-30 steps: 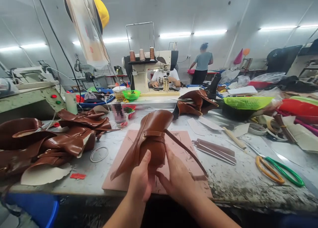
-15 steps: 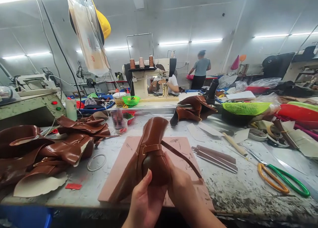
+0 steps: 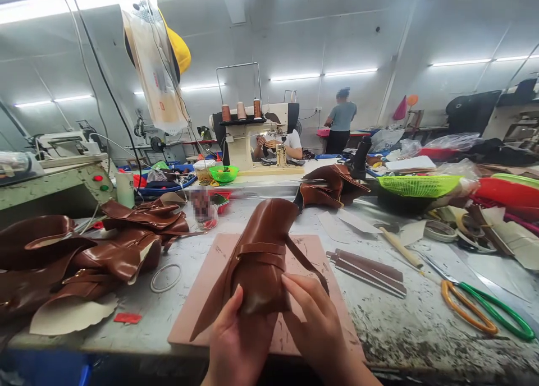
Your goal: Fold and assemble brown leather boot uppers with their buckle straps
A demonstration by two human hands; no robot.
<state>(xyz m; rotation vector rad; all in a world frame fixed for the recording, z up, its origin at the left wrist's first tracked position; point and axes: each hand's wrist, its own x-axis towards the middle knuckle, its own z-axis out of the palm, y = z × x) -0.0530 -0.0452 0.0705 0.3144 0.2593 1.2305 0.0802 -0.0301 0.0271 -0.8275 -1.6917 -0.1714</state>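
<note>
A glossy brown leather boot upper point(image 3: 261, 262) is raised over a pink board point(image 3: 191, 313), its shaft pointing away from me. Cupped under its near end, my left hand point(image 3: 242, 338) grips it with the thumb laid along the left side. My right hand point(image 3: 315, 318) holds the right edge, fingertips against the leather near the strap. That strap point(image 3: 309, 262) crosses the upper, and its loose end hangs to the right behind my fingers. The undersides of both hands' grip are hidden by the leather.
More brown boot uppers point(image 3: 113, 251) lie piled at left, beside a white ring point(image 3: 165, 277). Brown strips point(image 3: 368, 271), a hammer-like wooden handle point(image 3: 400, 248) and scissors point(image 3: 471, 302) lie right. Beyond stands a sewing machine point(image 3: 252, 133) with a person behind it.
The boot upper has turned, its shaft now leaning further right. My right hand has shifted from wrapping the near end to fingertips on the right edge. My left hand keeps its hold.
</note>
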